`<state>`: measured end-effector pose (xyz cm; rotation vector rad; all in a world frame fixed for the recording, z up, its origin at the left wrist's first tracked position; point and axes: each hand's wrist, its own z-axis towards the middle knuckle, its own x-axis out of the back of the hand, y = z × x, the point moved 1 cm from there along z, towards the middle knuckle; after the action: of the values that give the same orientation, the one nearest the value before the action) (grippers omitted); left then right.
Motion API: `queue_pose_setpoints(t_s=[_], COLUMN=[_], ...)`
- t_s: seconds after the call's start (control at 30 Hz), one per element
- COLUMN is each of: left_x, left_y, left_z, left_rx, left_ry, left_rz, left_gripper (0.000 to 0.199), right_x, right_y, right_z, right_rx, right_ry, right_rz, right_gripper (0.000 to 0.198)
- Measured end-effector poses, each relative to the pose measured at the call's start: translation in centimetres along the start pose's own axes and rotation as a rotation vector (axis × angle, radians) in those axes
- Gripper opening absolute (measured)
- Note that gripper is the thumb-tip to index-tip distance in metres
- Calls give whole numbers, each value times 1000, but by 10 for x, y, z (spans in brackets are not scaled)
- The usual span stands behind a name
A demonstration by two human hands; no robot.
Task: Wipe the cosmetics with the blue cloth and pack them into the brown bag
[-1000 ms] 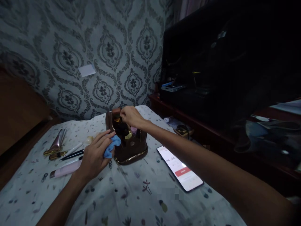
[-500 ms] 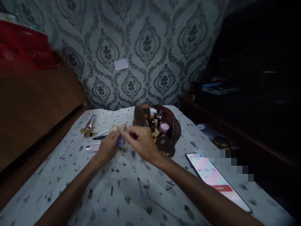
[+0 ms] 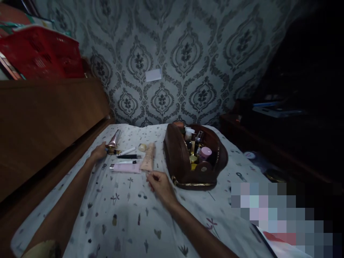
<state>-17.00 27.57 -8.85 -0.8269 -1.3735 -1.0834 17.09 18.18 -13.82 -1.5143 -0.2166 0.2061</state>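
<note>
My left hand (image 3: 99,151) reaches to the left end of a row of cosmetics, fingers stretched out against the gold cap of a shiny pink tube (image 3: 115,138). A small gold-and-black tube (image 3: 114,152) lies beside it. My right hand (image 3: 161,185) is curled, thumb and forefinger close together, just below the flat end of a beige squeeze tube (image 3: 148,157); whether anything is between them is unclear. Between the hands lie a white pen-like stick (image 3: 128,151), a black pencil (image 3: 129,156), a lilac tube (image 3: 126,167) and a small round cream-coloured item (image 3: 142,147).
An open brown cosmetic bag (image 3: 174,157) full of jars and bottles stands right of the row. A phone (image 3: 279,247), partly pixelated, lies at the lower right. Wooden furniture (image 3: 53,122) with a red basket (image 3: 45,53) borders the left; patterned wallpaper (image 3: 172,53) is behind.
My hands have moved apart from the spot where they worked together: left one leftward to the pink tube, right one slightly down. The beige tube now lies uncovered. The view has shifted left.
</note>
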Motion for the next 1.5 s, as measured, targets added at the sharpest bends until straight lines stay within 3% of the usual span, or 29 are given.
queue_pose_setpoints(t_s=[0.23,0.47,0.8,0.93,1.1,1.23,1.4,1.5], left_x=[-12,-11,-1,-2,-13,-16,-6,0], left_y=[-17,-12,-5,25,100,145,152,149], left_z=[3,-14,-71,-104,-162,-200,-201,-189], left_rx=[15,17,39,-122,-390,-619,-717,-596], left_ry=[-20,7,309,311,214,125,62,91], left_rz=[91,38,-298,-528,-719,-725,-703,-807], left_gripper=[38,29,24,35,35,28,20,27], right_x=[3,2,2,0,-2,2,7,6], right_y=[11,10,10,9,6,4,6,4], right_z=[-5,-7,-9,-11,-12,-10,-6,-6], right_rx=[30,68,93,70,37,50,-103,-170], right_ry=[-43,-53,-50,-75,-87,-53,-1,-18], right_rz=[-62,-134,-108,16,346,535,653,715], right_gripper=[34,33,33,35,50,46,53,56])
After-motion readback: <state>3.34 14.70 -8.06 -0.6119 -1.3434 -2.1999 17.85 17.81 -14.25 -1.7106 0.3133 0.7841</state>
